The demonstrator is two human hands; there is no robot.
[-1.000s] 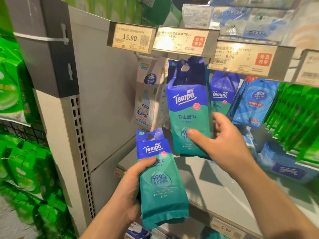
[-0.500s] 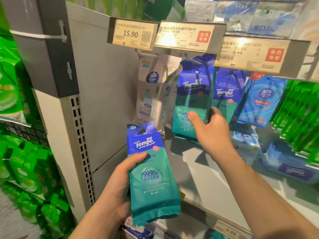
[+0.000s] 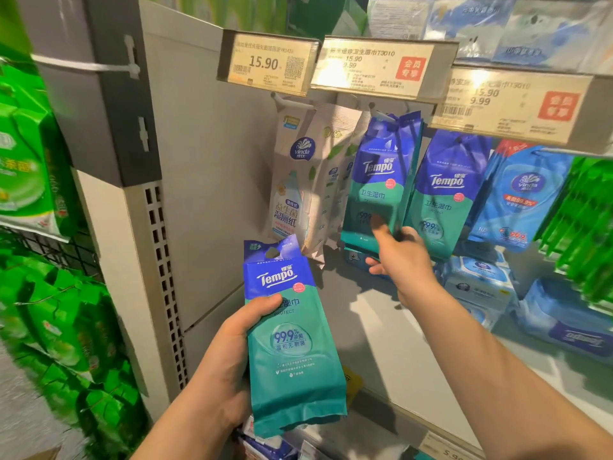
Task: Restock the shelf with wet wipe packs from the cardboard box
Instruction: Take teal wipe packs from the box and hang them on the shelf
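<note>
- The left hand (image 3: 229, 363) grips a spare wipe pack (image 3: 292, 340) by its side, below the shelf (image 3: 391, 330).
- The right hand (image 3: 401, 257) pinches the hung pack (image 3: 374, 184) at its bottom edge.
- The packs look soft, light and slick; holding near the hang hole seems best.

Glossy plastic film is catching the light on the Tempo wipe pack (image 3: 292, 343) in the left hand (image 3: 229, 370), smooth with a crimped bottom seam. The hanging Tempo pack (image 3: 378, 184) pinched by the right hand (image 3: 403, 260) is showing the same slick sheen. To its left, the Vinda pack (image 3: 298, 180) is looking paler and more matt. The shelf side panel (image 3: 212, 161) is reading as matt grey painted metal, its perforated upright (image 3: 162, 277) likewise. Clear shiny plastic is glaring over the paper price tags (image 3: 268, 63).
</note>
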